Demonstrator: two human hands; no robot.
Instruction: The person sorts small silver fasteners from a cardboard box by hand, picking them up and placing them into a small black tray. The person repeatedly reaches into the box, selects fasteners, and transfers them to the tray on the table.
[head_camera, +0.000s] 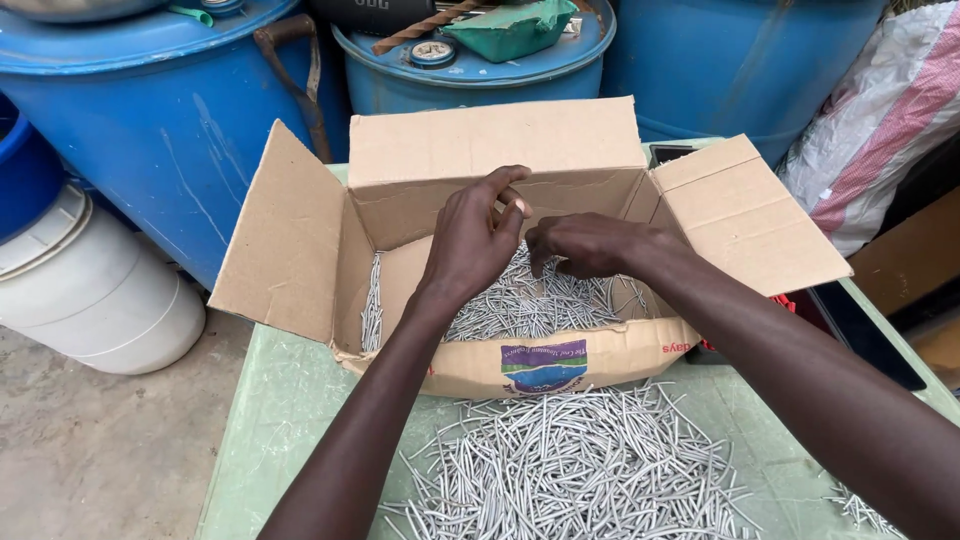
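Note:
An open cardboard box sits on a pale green table, flaps spread wide, with several grey metal nails lying inside. My left hand hovers in the box above them, fingers curled with thumb and forefinger pinched together; whether it holds a nail I cannot tell. My right hand reaches in from the right, palm down, fingers bent onto the nails. A large loose pile of nails lies on the table in front of the box, between my forearms.
Blue plastic drums stand behind the table, one with a green tray and rope on its lid. A white bucket sits on the concrete floor at left. A striped woven sack leans at right.

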